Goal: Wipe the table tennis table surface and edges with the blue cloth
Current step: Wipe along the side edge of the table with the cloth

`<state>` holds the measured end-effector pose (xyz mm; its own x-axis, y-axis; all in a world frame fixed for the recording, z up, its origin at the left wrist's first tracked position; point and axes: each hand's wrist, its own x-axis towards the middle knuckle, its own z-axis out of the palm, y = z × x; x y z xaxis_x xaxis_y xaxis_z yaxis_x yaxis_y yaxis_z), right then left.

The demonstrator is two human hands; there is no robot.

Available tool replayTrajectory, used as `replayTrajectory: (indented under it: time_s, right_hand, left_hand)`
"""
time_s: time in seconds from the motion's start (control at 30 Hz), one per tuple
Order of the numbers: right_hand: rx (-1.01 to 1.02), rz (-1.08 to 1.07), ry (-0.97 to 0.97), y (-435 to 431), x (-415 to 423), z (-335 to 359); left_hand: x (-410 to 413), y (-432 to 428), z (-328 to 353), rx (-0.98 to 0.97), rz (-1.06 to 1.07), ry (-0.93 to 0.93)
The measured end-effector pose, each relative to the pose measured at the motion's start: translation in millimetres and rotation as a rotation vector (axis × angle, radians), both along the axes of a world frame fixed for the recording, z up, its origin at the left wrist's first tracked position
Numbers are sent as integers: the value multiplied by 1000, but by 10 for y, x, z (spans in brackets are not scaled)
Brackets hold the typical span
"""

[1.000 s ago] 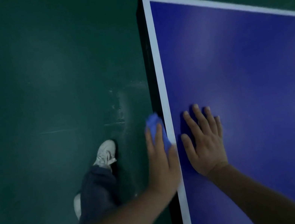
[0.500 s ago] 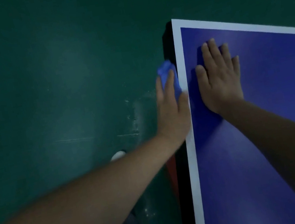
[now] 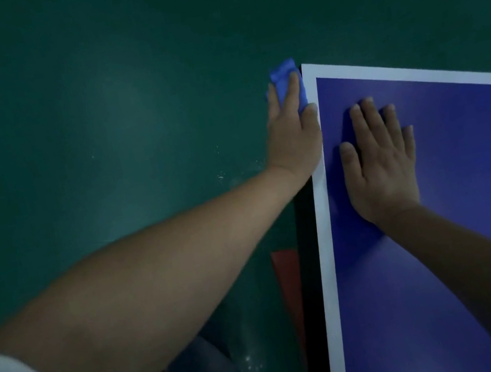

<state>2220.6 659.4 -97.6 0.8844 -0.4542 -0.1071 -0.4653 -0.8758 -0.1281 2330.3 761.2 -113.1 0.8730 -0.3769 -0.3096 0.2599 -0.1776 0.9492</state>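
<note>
Both hands slid further along the edge, now at the far corner. Left hand [image 3: 293, 139] presses cloth [image 3: 283, 74] against table [image 3: 485, 192] side, fingers straight, together. Right hand [image 3: 382, 168] lies flat on top, fingers straight, slightly apart.

Left grip [image 3: 292, 131] stands edge-on at full reach, fingers straight, apparently pressing sideways; right grip [image 3: 379, 162] lies flat, palm down, fingers spread.

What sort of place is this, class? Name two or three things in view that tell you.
Probably an indoor sports hall: a blue table tennis table with white edge lines stands on a smooth green floor.
</note>
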Motion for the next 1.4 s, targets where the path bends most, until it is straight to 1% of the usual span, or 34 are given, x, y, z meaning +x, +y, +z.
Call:
replayTrajectory:
  time_s: [0.03, 0.1, 0.2, 0.27, 0.33, 0.4, 0.5, 0.57, 0.63, 0.73, 0.87, 1.0, 1.07, 1.13, 1.3, 1.4]
  right_hand:
    - [2, -1, -1, -1, 2, 6]
    - [8, -3, -1, -4, 4, 16]
    - [8, -2, -7, 2, 4, 11]
    - [8, -1, -9, 2, 5, 8]
    - [6, 1, -12, -3, -4, 5]
    - [8, 3, -19, -9, -4, 1]
    - [13, 10, -28, -17, -7, -9]
    - [12, 5, -33, -15, -6, -11]
    - [14, -2, -26, -2, -19, -7]
    - [12, -1, -10, 5, 7, 23]
    - [19, -5, -11, 8, -11, 36]
    - [25, 7, -21, 0, -2, 44]
    - [24, 9, -14, -12, 7, 46]
    - [22, 9, -1, -14, 7, 50]
    - [15, 25, 25, -8, 8, 47]
    - [12, 23, 29, -18, 4, 52]
  left_hand:
    - [12, -30, 21, 0, 25, 7]
    - [-251, 61, 23, -14, 49, -10]
    - [-1109, 461, -6, -47, 28, -67]
    - [-1584, 692, 19, -25, -10, -28]
    - [-1698, 741, 16, 2, -26, 27]
    - [-1464, 639, -2, -15, -24, 24]
    - [-815, 337, -102, -58, 22, 4]
    - [-340, 114, -133, -48, 53, 37]
    - [-37, -34, -138, -39, 70, 67]
    - [-121, -32, -95, -19, 72, 51]
    - [-903, 355, -31, -13, 35, 7]
    - [-1404, 601, 5, -7, 0, 40]
    - [-1319, 555, 10, -13, -1, 64]
    - [-1035, 416, 20, -11, 19, 85]
    - [-160, -14, -53, 28, 56, 57]
    - [42, -96, -96, 10, 58, 62]
